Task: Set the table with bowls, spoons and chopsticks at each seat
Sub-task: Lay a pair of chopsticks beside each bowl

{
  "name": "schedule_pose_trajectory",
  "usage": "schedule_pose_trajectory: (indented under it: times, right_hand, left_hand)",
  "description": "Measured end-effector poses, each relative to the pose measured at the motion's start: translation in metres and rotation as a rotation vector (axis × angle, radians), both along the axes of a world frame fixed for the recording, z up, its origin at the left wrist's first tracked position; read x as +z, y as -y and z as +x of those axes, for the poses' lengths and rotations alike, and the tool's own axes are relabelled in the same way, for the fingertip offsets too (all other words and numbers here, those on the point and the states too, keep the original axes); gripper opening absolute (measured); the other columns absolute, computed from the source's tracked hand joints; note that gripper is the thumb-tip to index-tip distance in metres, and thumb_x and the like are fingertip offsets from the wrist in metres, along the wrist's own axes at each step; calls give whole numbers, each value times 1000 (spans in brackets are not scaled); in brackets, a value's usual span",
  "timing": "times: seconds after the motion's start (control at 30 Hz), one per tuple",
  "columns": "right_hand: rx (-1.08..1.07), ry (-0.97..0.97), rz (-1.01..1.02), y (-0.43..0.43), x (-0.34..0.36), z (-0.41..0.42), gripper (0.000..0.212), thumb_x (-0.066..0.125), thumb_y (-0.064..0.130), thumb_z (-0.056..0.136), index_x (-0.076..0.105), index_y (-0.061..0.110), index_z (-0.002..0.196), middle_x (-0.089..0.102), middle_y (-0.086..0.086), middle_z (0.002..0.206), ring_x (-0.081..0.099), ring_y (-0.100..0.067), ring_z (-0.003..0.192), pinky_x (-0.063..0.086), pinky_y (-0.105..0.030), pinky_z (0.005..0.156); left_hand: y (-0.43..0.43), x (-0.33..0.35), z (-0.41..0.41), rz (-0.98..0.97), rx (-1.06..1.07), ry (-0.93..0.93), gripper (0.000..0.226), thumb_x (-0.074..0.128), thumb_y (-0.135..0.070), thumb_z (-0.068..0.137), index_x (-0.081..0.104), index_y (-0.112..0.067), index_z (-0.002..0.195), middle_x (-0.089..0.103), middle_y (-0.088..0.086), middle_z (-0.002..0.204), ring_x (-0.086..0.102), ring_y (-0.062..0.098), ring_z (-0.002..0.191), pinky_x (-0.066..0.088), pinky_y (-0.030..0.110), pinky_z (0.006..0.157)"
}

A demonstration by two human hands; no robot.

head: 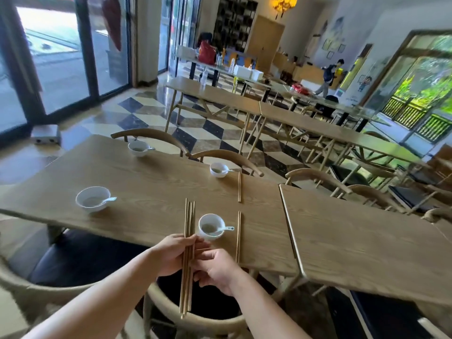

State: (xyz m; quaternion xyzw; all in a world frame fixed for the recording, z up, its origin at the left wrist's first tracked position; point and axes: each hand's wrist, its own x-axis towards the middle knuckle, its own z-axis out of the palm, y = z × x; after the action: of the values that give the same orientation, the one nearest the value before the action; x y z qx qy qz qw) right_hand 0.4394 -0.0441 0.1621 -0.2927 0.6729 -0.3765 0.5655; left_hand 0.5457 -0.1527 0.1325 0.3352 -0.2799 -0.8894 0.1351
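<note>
**Inspector:** State of the hands?

**Operator:** My left hand (171, 255) grips the chopstick bundle (189, 218), whose long axis runs near to far. My right hand (215, 270) curls its fingers against the bundle's lower part. I cannot tell whether they pinch a stick.

**Inspector:** Next seat?

**Operator:** In my judgement, the near-left bowl (93, 198). It has a spoon (110, 199) but no chopsticks. It lies well left of both hands, and the left hand is nearer.

At the near edge of the bench (151, 182), a chopstick pair (238, 237) lies just right of the near-right bowl (210, 226), a spoon (225, 228) in it. A second pair (239, 187) lies right of the far-right bowl (219, 170).
</note>
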Motion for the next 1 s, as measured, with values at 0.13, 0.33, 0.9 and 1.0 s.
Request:
schedule_pose_trajectory:
  times: [0.13, 0.33, 0.9, 1.0]
  right_hand:
    - [6, 84, 12, 31, -7, 36, 14, 64, 0, 90, 66, 9, 79, 66, -3, 66, 57, -12, 56, 47, -21, 53]
    - [11, 200, 2, 118, -25, 125, 8, 62, -2, 91, 69, -1, 95, 70, -13, 82, 68, -22, 69, 57, -35, 67]
    - [-254, 88, 268, 262, -100, 172, 21, 66, -6, 88, 53, -4, 104, 62, -13, 71, 63, -15, 51, 54, -24, 45]
    - [-294, 52, 321, 293, -125, 154, 18, 63, -7, 90, 50, 4, 86, 59, -13, 69, 59, -14, 47, 52, -24, 42]
  left_hand:
    - [25, -2, 43, 42, 14, -42, 23, 42, -8, 105, 57, 9, 108, 71, 30, 105, 75, 39, 78, 61, 48, 67]
    - [106, -13, 141, -16, 81, 40, 26, 45, -3, 103, 57, 16, 116, 68, 33, 114, 75, 37, 82, 62, 45, 70]
    - [273, -82, 230, 58, 100, 301, 23, 48, -3, 102, 57, 12, 117, 74, 28, 103, 75, 38, 93, 62, 46, 76]
    - [307, -96, 230, 110, 113, 361, 26, 43, -6, 104, 58, 12, 115, 75, 28, 100, 76, 37, 88, 63, 39, 61]
